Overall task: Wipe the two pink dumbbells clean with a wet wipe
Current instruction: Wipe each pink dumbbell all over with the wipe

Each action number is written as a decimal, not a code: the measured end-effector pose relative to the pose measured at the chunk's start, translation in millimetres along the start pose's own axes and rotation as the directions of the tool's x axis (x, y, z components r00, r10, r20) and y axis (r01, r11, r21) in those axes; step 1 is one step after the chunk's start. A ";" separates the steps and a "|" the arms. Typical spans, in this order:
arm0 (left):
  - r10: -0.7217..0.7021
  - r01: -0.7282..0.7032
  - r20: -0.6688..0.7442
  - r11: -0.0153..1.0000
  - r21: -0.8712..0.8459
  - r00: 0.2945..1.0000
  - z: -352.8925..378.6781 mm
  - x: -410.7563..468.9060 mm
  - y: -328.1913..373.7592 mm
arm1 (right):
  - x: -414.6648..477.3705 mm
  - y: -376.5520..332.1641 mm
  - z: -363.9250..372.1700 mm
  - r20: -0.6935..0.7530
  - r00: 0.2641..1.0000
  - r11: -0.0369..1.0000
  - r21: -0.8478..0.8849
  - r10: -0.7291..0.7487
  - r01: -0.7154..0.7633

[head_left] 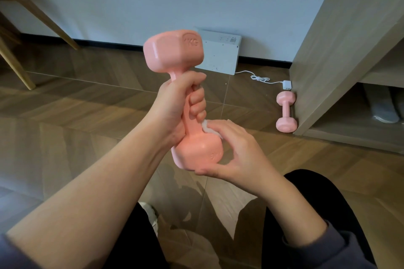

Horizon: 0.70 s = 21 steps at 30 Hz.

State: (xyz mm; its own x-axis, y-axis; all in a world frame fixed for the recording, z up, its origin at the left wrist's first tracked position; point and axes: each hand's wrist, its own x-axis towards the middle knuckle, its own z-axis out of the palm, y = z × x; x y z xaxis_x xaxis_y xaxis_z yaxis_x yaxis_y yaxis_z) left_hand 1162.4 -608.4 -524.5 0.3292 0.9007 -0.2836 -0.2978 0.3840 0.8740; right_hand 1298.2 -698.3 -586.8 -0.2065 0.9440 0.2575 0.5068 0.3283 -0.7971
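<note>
The held dumbbell (196, 148) stands nearly upright in mid-air at the centre of the view, above the wooden floor (87, 105). Its long axis runs top to bottom with a slight lean, the upper head tipped to the left and the lower head nearer the person. It is pale pink and matte, with 2 blocky faceted heads joined by a slim handle. The upper head carries raised lettering ending in "KG"; the digit before it is too blurred to read.

The left hand (177, 102) grips the handle, fingers wrapped tight around it just below the upper head. The right hand (238, 150) cups the lower head – its curled fingers press a white wet wipe (207, 129) against the shoulder of that head where it meets the handle, and the thumb lies under the head's bottom face.

The second dumbbell (286, 111), same pink, lies on the floor to the right, touching the corner of a wooden shelf unit (341, 50), its axis running near to far.

Against the far wall leans a flat white box (218, 54) – a white cable (260, 77) trails from it to a plug block (286, 84) beside the shelf unit. Wooden furniture legs (19, 65) stand at far left
</note>
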 end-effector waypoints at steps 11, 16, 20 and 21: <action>-0.031 0.057 0.342 0.996 -0.064 0.939 -3.4 -1.5 6.1 | -3.8 13.3 6.7 -0.096 0.990 0.983 0.138 -0.105 0.117; -0.052 0.103 0.445 0.990 -0.091 0.894 -0.8 -3.6 4.1 | -4.6 15.7 12.2 -0.101 0.982 0.982 0.087 -0.157 0.166; -0.053 0.039 0.128 0.993 0.116 0.990 -0.4 5.9 2.3 | -7.4 20.1 9.1 -0.281 0.921 0.951 -0.225 -0.270 0.210; -0.069 0.064 0.029 0.989 0.134 0.997 -0.7 8.7 -0.6 | -6.9 20.5 9.6 -0.278 0.916 0.935 -0.289 -0.289 0.207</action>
State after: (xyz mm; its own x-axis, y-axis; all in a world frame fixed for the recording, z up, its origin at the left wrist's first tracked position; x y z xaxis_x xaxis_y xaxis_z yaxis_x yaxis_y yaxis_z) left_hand 1164.8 -600.7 -527.7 0.3747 0.8658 -0.3315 -0.1533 0.4105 0.8989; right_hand 1301.9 -698.4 -610.2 -0.1027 0.7794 0.6180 0.6731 0.5119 -0.5337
